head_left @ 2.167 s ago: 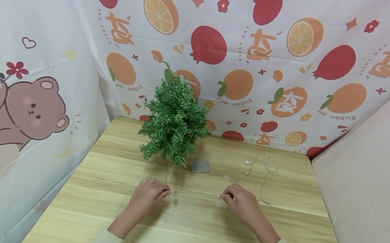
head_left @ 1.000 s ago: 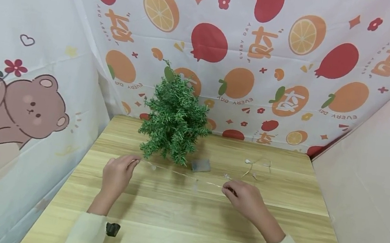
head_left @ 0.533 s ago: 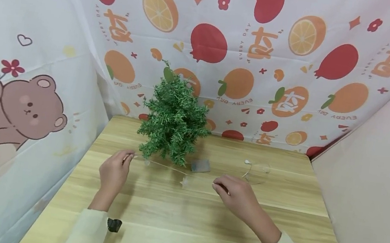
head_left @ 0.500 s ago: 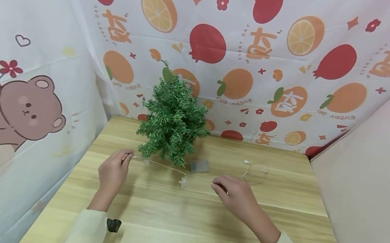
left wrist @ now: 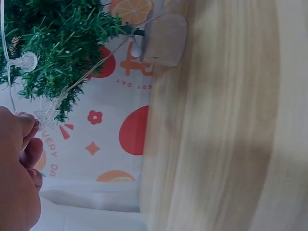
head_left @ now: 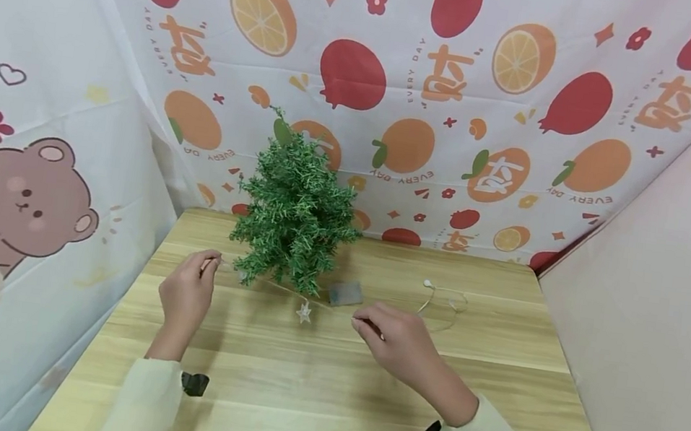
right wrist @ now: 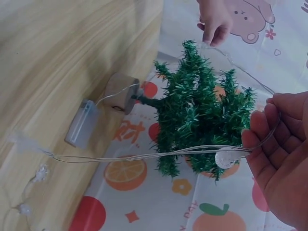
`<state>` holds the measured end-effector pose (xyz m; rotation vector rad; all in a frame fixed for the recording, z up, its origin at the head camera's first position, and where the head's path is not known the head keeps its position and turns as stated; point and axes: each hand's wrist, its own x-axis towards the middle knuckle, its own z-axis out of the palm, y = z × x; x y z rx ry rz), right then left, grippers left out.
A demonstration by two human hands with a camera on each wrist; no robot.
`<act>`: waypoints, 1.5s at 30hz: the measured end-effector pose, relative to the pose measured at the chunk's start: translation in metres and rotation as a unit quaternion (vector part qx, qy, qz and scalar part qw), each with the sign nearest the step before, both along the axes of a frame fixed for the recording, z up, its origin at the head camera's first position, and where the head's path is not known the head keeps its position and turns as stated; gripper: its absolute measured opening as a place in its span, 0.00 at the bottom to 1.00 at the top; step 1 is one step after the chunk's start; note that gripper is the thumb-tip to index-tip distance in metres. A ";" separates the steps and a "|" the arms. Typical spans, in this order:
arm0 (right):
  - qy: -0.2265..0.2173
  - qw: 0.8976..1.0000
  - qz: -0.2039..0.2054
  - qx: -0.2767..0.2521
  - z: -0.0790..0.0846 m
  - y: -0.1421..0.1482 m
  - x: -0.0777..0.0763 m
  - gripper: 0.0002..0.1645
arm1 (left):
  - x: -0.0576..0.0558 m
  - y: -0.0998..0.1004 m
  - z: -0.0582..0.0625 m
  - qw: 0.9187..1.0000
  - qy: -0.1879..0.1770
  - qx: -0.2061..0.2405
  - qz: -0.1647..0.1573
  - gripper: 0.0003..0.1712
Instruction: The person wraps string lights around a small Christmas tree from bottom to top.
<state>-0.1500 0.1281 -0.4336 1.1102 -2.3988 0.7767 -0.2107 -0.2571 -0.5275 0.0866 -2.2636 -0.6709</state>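
My left hand [head_left: 186,293] pinches one end of a stretch of clear string lights [left wrist: 91,70], just left of the green artificial tree [head_left: 294,209]. My right hand [head_left: 397,342] holds the same string to the front right of the tree, its wire running between thumb and fingers. Between the hands the wire passes in front of the lower branches, and a clear star bulb [head_left: 303,312] hangs from it. In the right wrist view a round bulb [right wrist: 226,158] dangles close to the right fingers. The tree stands on a wooden base [right wrist: 120,91], hidden in the head view.
A clear battery box [head_left: 345,294] lies on the wooden table [head_left: 306,414] by the tree, with a wire leading from it towards the base. More of the string, with a white bulb [head_left: 427,283], lies at the back right. A fruit-print cloth [head_left: 417,72] hangs behind.
My left hand has moved left and away from me, drawing the string across the tree's front. My right hand has shifted left, and the loose string at the right has been pulled shorter.
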 end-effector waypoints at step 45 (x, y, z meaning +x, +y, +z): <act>-0.065 0.980 -0.175 -0.075 0.029 0.054 -0.026 0.08 | -0.008 0.038 0.027 0.993 0.016 -0.064 -0.096 0.06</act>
